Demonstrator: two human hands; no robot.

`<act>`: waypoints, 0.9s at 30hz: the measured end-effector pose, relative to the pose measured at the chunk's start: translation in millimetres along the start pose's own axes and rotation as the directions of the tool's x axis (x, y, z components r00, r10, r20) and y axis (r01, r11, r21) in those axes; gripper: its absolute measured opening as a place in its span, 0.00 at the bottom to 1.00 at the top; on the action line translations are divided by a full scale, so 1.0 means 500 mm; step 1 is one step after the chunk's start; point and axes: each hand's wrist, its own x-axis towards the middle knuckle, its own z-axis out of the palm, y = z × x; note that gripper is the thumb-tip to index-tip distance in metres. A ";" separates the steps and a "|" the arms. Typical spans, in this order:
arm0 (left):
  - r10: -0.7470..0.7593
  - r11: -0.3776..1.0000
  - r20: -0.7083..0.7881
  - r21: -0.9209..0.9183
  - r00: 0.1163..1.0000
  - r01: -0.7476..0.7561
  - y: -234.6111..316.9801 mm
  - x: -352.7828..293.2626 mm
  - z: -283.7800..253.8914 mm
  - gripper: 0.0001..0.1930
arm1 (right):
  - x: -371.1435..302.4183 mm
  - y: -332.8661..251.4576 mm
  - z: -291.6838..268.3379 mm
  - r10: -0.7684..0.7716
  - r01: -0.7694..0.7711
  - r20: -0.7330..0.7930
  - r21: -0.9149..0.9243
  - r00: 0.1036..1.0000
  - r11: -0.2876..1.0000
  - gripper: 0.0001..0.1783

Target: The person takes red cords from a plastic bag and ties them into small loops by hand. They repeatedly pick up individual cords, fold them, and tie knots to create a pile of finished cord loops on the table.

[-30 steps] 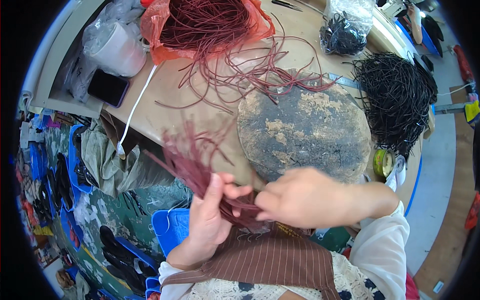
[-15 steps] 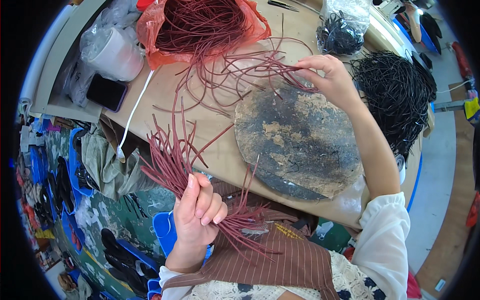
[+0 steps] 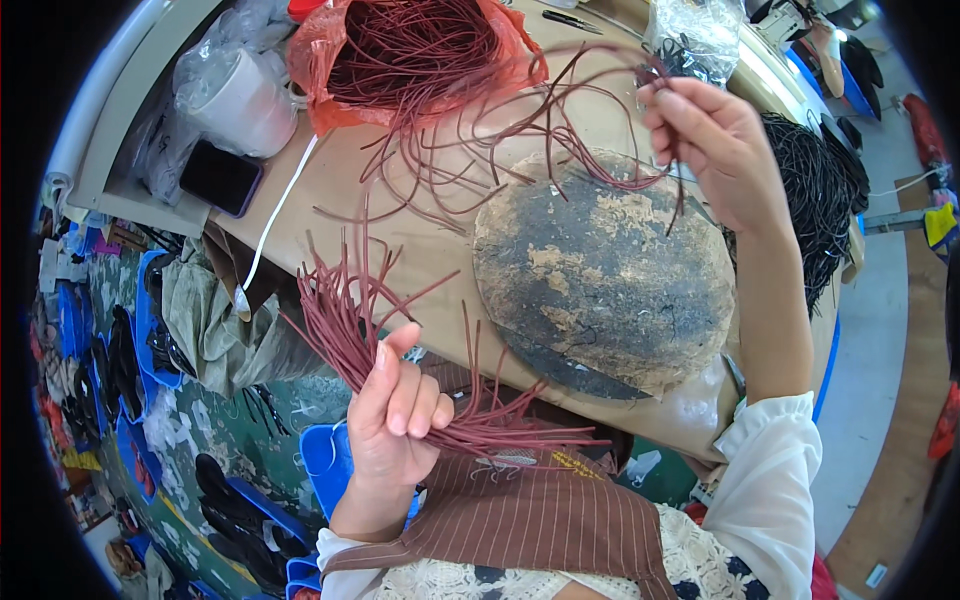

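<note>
My left hand [image 3: 396, 405] is closed around the middle of a thick bundle of dark red cords [image 3: 335, 325], whose ends fan out on both sides, in front of the table edge. Raised above the table at the right, my right hand [image 3: 715, 140] pinches several loose dark red cords [image 3: 600, 165]. These trail leftward toward an orange-red plastic bag [image 3: 315, 75] filled with more of the same cords [image 3: 415, 50]. Below the right hand lies a worn, roughly round dark board [image 3: 605, 280] with patches of tan showing.
A heap of black cords [image 3: 815, 190] lies at the table's right, near a clear bag [image 3: 695, 40] of black pieces. At the left are a white tub [image 3: 240, 105] in plastic, a phone [image 3: 220, 178] and a white cable [image 3: 278, 205]. Tweezers [image 3: 572, 21] lie at the back.
My right hand has risen and moved slightly right, drawing its cords up and away from the bag. The left hand keeps its hold on the bundle, nearly in place.
</note>
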 end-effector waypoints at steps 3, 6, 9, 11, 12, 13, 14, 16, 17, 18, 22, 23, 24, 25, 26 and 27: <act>-0.012 0.999 -0.112 0.032 0.994 0.015 -0.003 0.001 0.016 0.16 | -0.021 -0.027 0.056 -0.252 0.236 -0.079 -0.168 0.964 0.957 0.11; -0.031 0.999 -0.059 0.012 0.998 0.032 -0.008 0.004 0.002 0.16 | -0.007 -0.027 0.058 -0.190 0.160 -0.140 -0.203 0.972 0.966 0.11; -0.032 0.999 0.009 -0.006 0.999 0.032 -0.007 0.003 -0.007 0.17 | -0.006 -0.038 0.057 -0.237 0.197 -0.182 -0.212 0.954 0.957 0.12; -0.012 1.000 -0.001 0.020 1.000 0.012 -0.006 0.002 -0.009 0.18 | -0.035 -0.050 0.090 -0.287 0.227 -0.141 -0.334 0.948 0.915 0.11; -0.029 0.998 -0.023 0.051 0.999 0.030 -0.007 0.004 -0.002 0.20 | -0.059 -0.047 0.105 -0.274 0.240 -0.025 -0.409 0.961 0.880 0.09; -0.046 0.995 -0.045 0.081 0.998 0.049 -0.008 0.006 0.012 0.21 | -0.076 -0.035 0.125 -0.350 0.397 0.189 -0.510 0.917 0.763 0.09; -0.062 0.991 -0.071 0.111 0.995 0.070 -0.010 0.008 0.019 0.23 | -0.095 -0.020 0.146 -0.380 0.551 0.401 -0.560 0.834 0.619 0.09; -0.134 0.986 0.042 0.110 0.990 0.128 -0.015 0.012 0.013 0.26 | -0.157 -0.012 0.188 -0.102 0.423 0.539 -0.516 0.836 0.744 0.07; -0.166 0.981 0.101 0.114 0.981 0.155 -0.018 0.013 0.008 0.27 | -0.180 0.002 0.198 -0.122 0.494 0.595 -0.516 0.795 0.700 0.09; -0.179 0.975 0.060 0.148 0.982 0.168 -0.020 0.012 0.003 0.26 | -0.194 0.000 0.201 -0.064 0.499 0.666 -0.488 0.743 0.716 0.08; -0.116 0.964 -0.188 0.217 0.975 0.157 -0.019 -0.001 0.002 0.16 | -0.162 0.017 0.159 0.181 0.296 0.797 -0.411 0.576 0.862 0.08; -0.097 0.960 -0.154 0.246 0.983 0.133 -0.018 -0.002 0.003 0.15 | -0.128 0.037 0.126 0.178 0.284 0.751 -0.442 0.636 0.851 0.09; -0.070 0.956 -0.120 0.276 0.990 0.101 -0.018 -0.003 0.000 0.14 | -0.096 0.075 0.094 0.200 0.185 0.533 -0.583 0.822 0.791 0.09; -0.063 0.950 -0.073 0.303 0.995 0.082 -0.015 -0.003 0.003 0.14 | -0.065 0.121 0.049 0.032 0.208 0.292 -0.749 0.956 0.629 0.10; -0.073 0.937 -0.094 0.333 0.993 0.101 -0.012 -0.007 0.009 0.15 | -0.045 0.157 0.004 -0.121 0.265 0.235 -0.858 0.964 0.441 0.11; -0.067 0.931 -0.066 0.355 0.996 0.086 -0.011 -0.008 0.011 0.15 | -0.034 0.185 -0.026 -0.278 0.279 0.212 -0.933 0.937 0.228 0.12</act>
